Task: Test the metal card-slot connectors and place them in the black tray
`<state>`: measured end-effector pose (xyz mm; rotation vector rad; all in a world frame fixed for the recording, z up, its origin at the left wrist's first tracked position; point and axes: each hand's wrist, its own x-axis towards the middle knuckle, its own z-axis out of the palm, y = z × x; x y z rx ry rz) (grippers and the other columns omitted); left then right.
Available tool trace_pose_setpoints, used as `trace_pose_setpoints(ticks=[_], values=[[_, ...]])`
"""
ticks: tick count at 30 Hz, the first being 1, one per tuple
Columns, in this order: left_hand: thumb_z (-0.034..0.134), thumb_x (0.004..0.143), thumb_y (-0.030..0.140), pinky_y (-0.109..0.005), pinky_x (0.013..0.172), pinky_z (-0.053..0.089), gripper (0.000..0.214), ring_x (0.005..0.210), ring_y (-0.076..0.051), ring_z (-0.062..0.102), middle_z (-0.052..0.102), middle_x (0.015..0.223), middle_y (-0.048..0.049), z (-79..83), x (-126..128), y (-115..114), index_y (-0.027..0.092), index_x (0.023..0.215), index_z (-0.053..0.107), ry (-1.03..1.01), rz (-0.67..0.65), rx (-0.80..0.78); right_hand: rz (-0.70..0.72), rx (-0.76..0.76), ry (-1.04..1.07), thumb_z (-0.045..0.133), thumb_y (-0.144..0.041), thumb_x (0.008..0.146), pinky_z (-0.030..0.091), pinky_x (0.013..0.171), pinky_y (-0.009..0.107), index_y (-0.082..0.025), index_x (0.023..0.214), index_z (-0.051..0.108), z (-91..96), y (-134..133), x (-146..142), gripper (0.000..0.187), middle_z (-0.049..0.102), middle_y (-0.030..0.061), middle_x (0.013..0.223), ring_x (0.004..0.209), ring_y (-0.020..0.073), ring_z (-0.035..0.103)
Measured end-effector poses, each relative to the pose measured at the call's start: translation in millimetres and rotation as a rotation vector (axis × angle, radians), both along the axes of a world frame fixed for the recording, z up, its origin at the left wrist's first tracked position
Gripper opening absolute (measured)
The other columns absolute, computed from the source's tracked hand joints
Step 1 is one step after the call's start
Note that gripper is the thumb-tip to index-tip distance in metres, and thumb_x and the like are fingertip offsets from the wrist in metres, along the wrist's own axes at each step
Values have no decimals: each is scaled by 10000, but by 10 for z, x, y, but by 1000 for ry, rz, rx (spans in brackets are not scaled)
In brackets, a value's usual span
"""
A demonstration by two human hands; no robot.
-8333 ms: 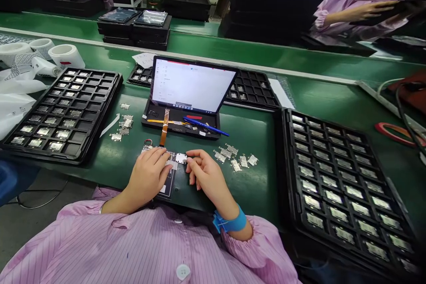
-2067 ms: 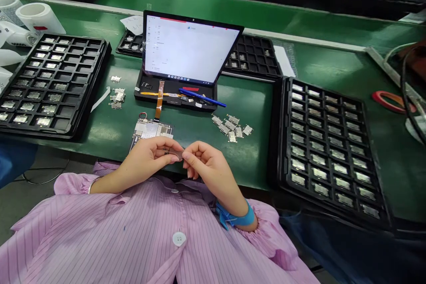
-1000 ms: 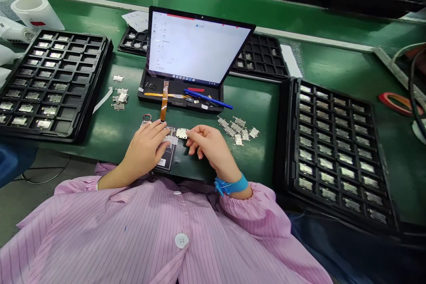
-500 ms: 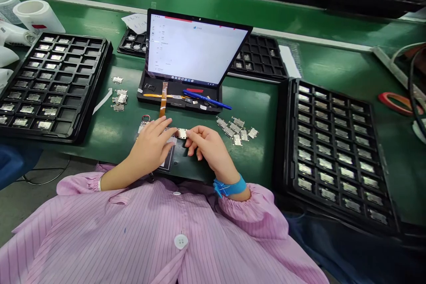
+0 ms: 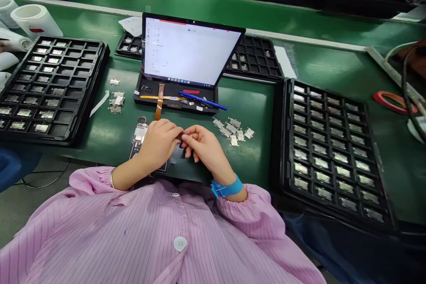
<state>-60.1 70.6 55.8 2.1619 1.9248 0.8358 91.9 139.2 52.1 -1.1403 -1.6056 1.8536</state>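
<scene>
The left hand (image 5: 159, 143) and right hand (image 5: 203, 144) are together, fingertips meeting over a black mat (image 5: 176, 162); anything pinched between them is hidden. A circuit board (image 5: 140, 134) lies just left, its orange ribbon cable (image 5: 159, 105) running far toward a tablet (image 5: 188, 51). Loose metal shields (image 5: 231, 128) sit right, near a black tray (image 5: 285, 151).

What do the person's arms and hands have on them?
The arms are covered by pink sleeves with thin darker stripes and puffy gathered cuffs. The right hand has a blue strap around its wrist. The left hand has a thin silver bangle. Neither wears gloves.
</scene>
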Motion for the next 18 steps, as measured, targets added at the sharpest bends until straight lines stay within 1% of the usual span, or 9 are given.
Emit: trace_pose_setpoints(ticks=[3, 5, 8, 10, 14, 18], values=[[602, 880, 172, -398, 830, 424, 163, 968, -237, 565, 685, 961, -49, -11, 11, 6, 209, 1023, 671, 8, 10, -8, -1, 14, -3, 679, -384, 768, 343, 277, 138, -179, 855, 536, -11, -2, -6, 265, 625, -36, 619, 398, 84, 565], [600, 883, 179, -406, 842, 428, 201, 1005, -247, 568, 686, 1013, -60, 0, 12, -1, 205, 1075, 657, 14, 22, -24, -13, 26, -7, 670, -385, 771, 344, 274, 137, -177, 862, 540, -20, -6, -9, 262, 624, -34, 623, 391, 82, 562], [641, 872, 239, -422, 910, 433, 386, 1106, -268, 554, 659, 1158, -92, 28, -30, -57, 180, 1247, 568, -10, 62, -29, -45, 37, -12, 659, -399, 775, 349, 272, 142, -178, 883, 545, -36, -20, -10, 271, 613, -39, 616, 383, 83, 557], [650, 873, 281, -438, 972, 419, 475, 1173, -274, 535, 626, 1241, -109, 34, -87, -130, 176, 1315, 511, -29, 107, -14, -64, 44, -4, 648, -417, 785, 357, 275, 145, -174, 908, 547, -47, -33, -7, 291, 607, -40, 618, 391, 87, 561], [599, 909, 303, -467, 1026, 397, 393, 1215, -279, 530, 613, 1283, -113, -12, -194, -302, 192, 1280, 535, -13, 165, -3, -75, 74, 9, 627, -436, 809, 367, 283, 148, -166, 940, 547, -59, -59, 7, 310, 605, -32, 635, 411, 92, 571], [547, 935, 296, -489, 1043, 397, 310, 1247, -284, 514, 596, 1319, -122, -73, -204, -392, 182, 1222, 576, 6, 143, 0, -71, 79, -16, 623, -434, 812, 369, 290, 151, -166, 940, 554, -42, -74, 9, 304, 599, -29, 642, 417, 95, 575]])
